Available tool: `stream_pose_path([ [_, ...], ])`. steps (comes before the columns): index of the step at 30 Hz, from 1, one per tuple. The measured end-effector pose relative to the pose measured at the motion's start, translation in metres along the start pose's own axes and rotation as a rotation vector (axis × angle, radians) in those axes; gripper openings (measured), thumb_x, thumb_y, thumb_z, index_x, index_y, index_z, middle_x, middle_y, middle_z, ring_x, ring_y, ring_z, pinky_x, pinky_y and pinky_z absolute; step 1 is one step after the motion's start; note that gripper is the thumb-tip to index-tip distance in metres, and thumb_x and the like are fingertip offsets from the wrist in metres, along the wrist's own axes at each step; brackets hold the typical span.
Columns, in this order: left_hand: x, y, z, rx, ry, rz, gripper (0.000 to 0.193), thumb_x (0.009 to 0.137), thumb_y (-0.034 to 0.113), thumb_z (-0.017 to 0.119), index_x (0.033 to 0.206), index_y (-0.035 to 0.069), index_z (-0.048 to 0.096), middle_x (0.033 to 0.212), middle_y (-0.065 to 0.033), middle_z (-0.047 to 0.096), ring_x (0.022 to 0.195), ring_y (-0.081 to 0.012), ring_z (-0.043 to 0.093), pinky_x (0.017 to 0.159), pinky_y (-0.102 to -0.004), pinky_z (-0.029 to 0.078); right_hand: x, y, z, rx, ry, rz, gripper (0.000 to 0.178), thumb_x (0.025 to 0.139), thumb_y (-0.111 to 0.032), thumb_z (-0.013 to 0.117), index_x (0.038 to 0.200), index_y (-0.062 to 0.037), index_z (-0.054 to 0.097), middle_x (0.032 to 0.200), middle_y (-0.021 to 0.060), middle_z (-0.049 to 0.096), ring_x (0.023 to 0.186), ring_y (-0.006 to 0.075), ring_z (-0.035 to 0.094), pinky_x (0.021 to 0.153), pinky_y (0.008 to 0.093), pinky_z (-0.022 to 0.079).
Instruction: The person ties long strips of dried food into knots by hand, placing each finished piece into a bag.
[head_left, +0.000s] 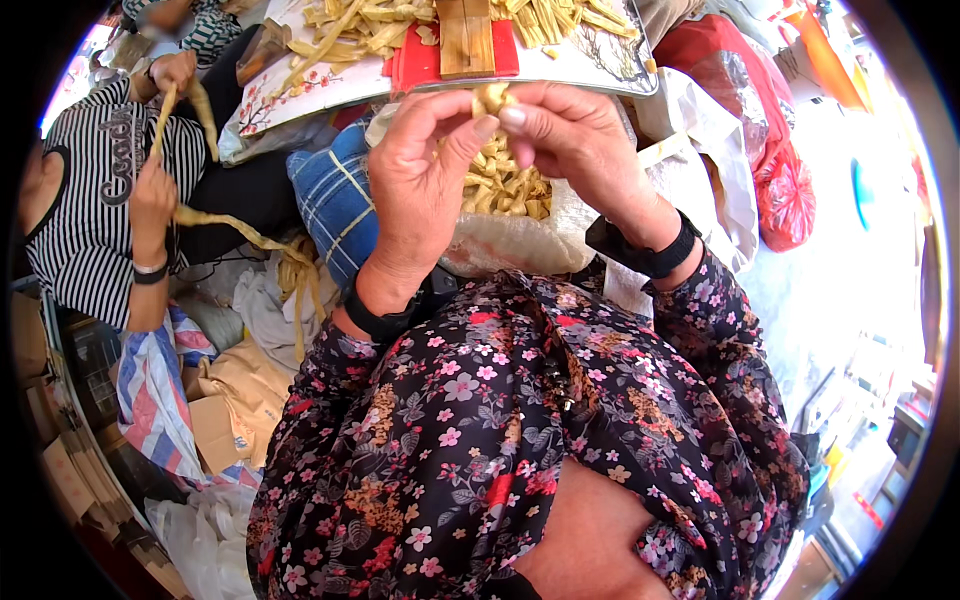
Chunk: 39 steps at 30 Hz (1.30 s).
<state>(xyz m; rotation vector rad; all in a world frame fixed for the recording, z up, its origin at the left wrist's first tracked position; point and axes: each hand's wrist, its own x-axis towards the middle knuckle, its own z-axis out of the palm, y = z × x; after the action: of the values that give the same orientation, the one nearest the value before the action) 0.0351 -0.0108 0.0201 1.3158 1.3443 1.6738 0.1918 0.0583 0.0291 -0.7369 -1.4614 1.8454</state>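
Pale yellow, a small knotted piece (pixel 491 97) is pinched at twelve o'clock between the fingertips of the left hand (pixel 425 155) and the right hand (pixel 580 140). Similar pieces (pixel 508 190) are held in a white sack (pixel 525 240) just below. Farther out at twelve, a wooden block (pixel 465 40) is set on red cloth (pixel 415 62); at ten, strips (pixel 162 120) are gripped by a co-worker (pixel 85 215).

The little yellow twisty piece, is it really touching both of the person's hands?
Touching. The head view shows the yellow piece pinched between the left hand and the right hand.
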Motion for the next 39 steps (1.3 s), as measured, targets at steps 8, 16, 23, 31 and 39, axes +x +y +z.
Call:
stream_pose_path([
  [8, 0.004, -0.008, -0.012, -0.430, -0.097, -0.216, 0.012, 0.091, 0.008, 0.065, 0.097, -0.002, 0.065, 0.088, -0.0038, 0.065, 0.078, -0.0075, 0.059, 0.074, -0.0211, 0.047, 0.006, 0.009, -0.008, 0.072, 0.008, 0.126, 0.031, 0.098, -0.037, 0.053, 0.096, -0.0077, 0.063, 0.063, -0.0056, 0.049, 0.054, 0.0027, 0.038, 0.047, 0.0192, 0.027],
  [16, 0.010, 0.014, -0.038, -0.249, -0.196, -0.133, 0.015, 0.089, 0.003, 0.066, 0.104, -0.001, 0.063, 0.089, -0.0030, 0.065, 0.082, -0.0104, 0.061, 0.076, -0.0230, 0.049, 0.010, 0.010, -0.029, 0.266, -0.054, 0.058, 0.033, 0.100, -0.039, 0.048, 0.090, -0.0100, 0.060, 0.060, -0.0074, 0.045, 0.049, 0.0034, 0.031, 0.045, 0.0198, 0.021],
  [23, 0.013, 0.034, -0.017, 0.790, -0.464, 0.199, 0.035, 0.079, 0.000, 0.064, 0.113, 0.005, 0.058, 0.105, -0.0143, 0.059, 0.097, -0.0338, 0.059, 0.081, -0.0401, 0.050, 0.011, 0.010, -0.010, -0.076, -0.067, 0.113, 0.015, 0.096, -0.023, 0.062, 0.090, -0.0090, 0.061, 0.065, -0.0047, 0.055, 0.053, 0.0021, 0.045, 0.047, 0.0176, 0.033],
  [31, 0.036, -0.008, -0.039, 1.028, -0.477, 0.437, 0.018, 0.081, 0.003, 0.057, 0.097, 0.007, 0.052, 0.087, -0.0106, 0.052, 0.082, -0.0322, 0.057, 0.071, -0.0409, 0.048, 0.006, -0.001, 0.000, -0.381, -0.149, 0.114, 0.028, 0.096, -0.025, 0.061, 0.082, -0.0005, 0.057, 0.061, 0.0002, 0.051, 0.057, 0.0080, 0.044, 0.052, 0.0264, 0.040],
  [39, 0.080, -0.013, -0.037, 0.644, -0.449, 0.305, 0.008, 0.095, 0.013, 0.054, 0.102, 0.009, 0.053, 0.079, -0.0059, 0.057, 0.060, -0.0240, 0.056, 0.055, -0.0331, 0.047, 0.027, -0.033, 0.004, -0.402, 0.028, -0.108, 0.025, 0.095, -0.023, 0.061, 0.083, -0.0009, 0.064, 0.061, 0.0012, 0.051, 0.057, 0.0078, 0.044, 0.051, 0.0274, 0.038],
])
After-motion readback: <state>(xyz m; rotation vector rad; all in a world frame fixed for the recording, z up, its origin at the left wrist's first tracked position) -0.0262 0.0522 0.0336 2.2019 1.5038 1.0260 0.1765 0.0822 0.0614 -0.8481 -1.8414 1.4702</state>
